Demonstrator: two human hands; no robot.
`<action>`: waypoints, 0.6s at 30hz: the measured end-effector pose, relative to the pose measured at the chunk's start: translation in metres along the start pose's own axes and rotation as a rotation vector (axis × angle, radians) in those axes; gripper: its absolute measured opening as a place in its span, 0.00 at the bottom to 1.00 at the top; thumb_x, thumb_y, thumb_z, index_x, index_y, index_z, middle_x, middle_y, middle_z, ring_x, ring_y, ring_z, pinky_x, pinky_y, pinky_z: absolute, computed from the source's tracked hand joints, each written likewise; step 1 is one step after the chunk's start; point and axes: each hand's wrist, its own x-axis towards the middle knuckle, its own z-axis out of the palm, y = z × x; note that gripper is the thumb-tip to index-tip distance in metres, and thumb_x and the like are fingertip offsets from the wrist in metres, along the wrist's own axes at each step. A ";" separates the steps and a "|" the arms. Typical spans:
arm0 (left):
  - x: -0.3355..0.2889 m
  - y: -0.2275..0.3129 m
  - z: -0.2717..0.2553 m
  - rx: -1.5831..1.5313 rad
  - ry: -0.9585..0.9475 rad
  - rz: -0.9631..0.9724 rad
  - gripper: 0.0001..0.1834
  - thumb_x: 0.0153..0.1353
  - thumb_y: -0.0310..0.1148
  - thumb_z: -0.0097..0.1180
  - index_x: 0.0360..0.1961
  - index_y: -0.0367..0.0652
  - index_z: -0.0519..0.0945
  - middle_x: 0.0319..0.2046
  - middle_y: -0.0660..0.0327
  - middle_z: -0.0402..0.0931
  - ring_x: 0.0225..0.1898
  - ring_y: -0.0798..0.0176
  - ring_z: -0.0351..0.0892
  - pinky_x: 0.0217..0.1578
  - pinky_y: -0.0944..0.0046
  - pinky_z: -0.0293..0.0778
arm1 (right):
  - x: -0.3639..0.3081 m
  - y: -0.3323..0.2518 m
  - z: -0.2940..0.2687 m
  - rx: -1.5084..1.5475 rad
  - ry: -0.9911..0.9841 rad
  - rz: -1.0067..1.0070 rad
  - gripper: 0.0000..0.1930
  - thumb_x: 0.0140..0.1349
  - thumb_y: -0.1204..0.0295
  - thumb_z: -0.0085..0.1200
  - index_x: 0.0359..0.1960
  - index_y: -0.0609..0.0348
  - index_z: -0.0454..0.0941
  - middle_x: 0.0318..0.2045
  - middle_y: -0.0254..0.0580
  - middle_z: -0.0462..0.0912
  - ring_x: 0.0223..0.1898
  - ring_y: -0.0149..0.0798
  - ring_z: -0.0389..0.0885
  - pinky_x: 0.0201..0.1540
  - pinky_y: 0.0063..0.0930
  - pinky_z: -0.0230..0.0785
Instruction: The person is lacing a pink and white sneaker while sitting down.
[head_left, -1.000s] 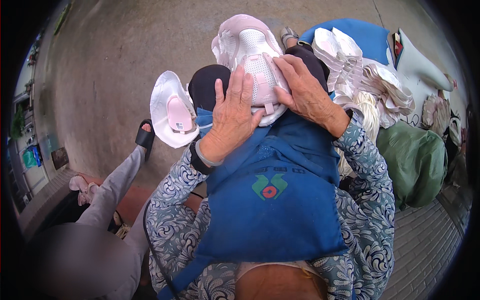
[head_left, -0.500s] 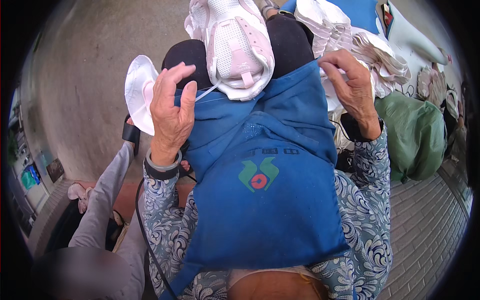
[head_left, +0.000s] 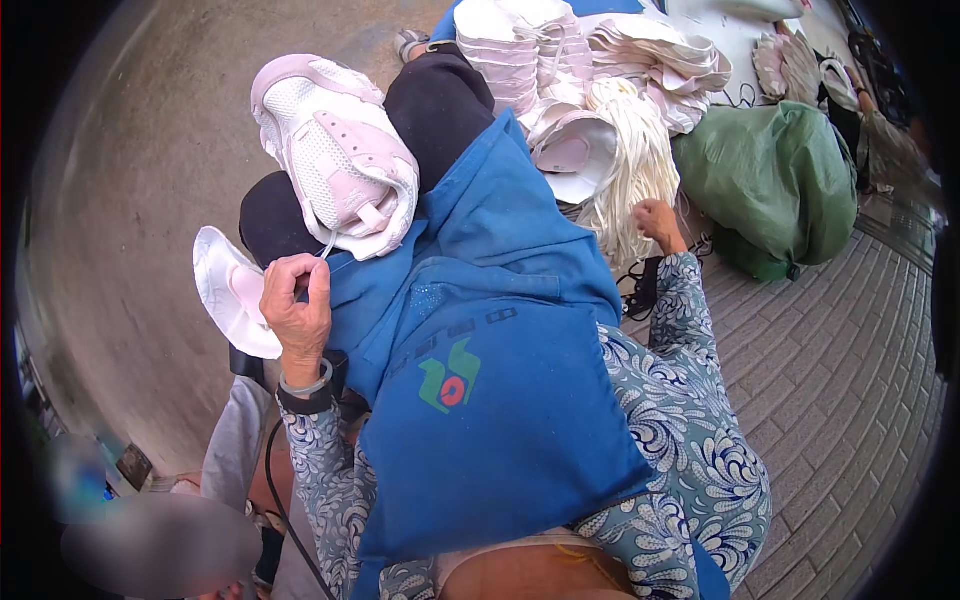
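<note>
A pink and white mesh sneaker upper [head_left: 345, 150] rests across my knees, its heel toward me. From its opening a thin white shoelace [head_left: 331, 240] runs down to my left hand [head_left: 298, 312], where thumb and forefinger are pinched on it. Beside that hand lies a loose white shoe piece with a pink patch [head_left: 232, 290]. My right hand [head_left: 658, 224] reaches out to the right, closed, against the lower edge of a thick bundle of cream shoelaces [head_left: 632, 150]. What its fingers hold is hidden. A blue apron [head_left: 500, 420] covers my lap.
Stacked pink and white shoe uppers [head_left: 500, 60] stand behind the laces, with more uppers [head_left: 665, 60] beside them. A full green bag [head_left: 775, 185] sits on the right by the brick paving. Another person's grey-clad leg [head_left: 235, 440] is close on my left.
The view has turned right. My right hand has left the apron's edge and moved out to the shoelace bundle. My left hand has gone from spread fingers to a pinch at the sneaker's lace.
</note>
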 end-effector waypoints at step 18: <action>0.003 0.003 0.007 0.054 0.045 -0.003 0.05 0.55 0.24 0.59 0.25 0.39 0.75 0.21 0.63 0.72 0.20 0.69 0.66 0.23 0.68 0.64 | 0.091 -0.150 -0.043 -0.339 0.314 0.078 0.37 0.46 0.48 0.63 0.53 0.61 0.71 0.52 0.54 0.76 0.52 0.55 0.75 0.54 0.43 0.68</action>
